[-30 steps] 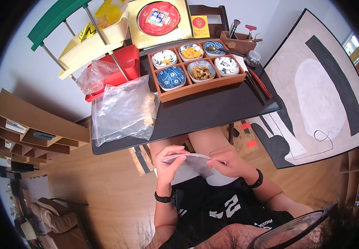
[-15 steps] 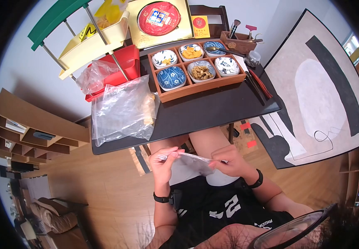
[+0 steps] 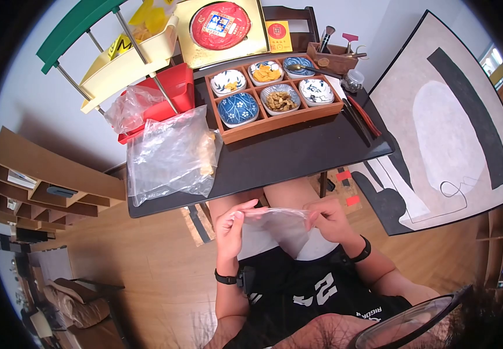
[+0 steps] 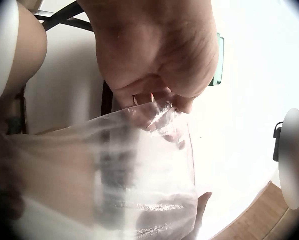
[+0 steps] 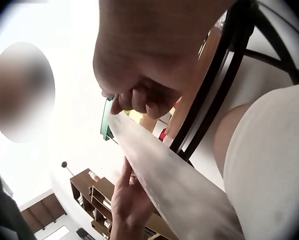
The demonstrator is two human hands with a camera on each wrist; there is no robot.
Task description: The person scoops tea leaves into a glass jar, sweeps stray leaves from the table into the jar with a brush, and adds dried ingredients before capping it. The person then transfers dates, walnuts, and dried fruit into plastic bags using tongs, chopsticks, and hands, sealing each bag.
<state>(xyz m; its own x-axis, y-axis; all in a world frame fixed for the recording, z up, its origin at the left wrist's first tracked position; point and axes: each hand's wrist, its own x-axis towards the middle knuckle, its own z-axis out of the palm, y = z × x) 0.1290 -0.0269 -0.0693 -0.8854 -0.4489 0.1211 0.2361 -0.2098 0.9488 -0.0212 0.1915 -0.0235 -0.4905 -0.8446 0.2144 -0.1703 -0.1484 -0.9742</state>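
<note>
A clear plastic bag (image 3: 285,220) is stretched between both hands above the lap, below the table's front edge. My left hand (image 3: 230,230) pinches one upper corner between thumb and fingers. At the opposite end of the top edge, my right hand (image 3: 332,221) grips the bag with curled fingers. In the left wrist view the thin, see-through bag (image 4: 157,185) hangs down from the left hand (image 4: 157,55). The right wrist view has it as a whitish sheet (image 5: 174,175) below the right fingers (image 5: 139,100).
On the black table (image 3: 286,152) stands a wooden divided tray (image 3: 280,128) with several patterned bowls, one holding walnuts (image 3: 280,102). More clear plastic bags (image 3: 164,154) lie at the left, beside a tiered rack (image 3: 126,72). Tongs (image 3: 359,116) lie at the right.
My right hand has shifted slightly right and up, and the bag is now spread wider and hangs as a broader sheet. The left hand still pinches its corner.
</note>
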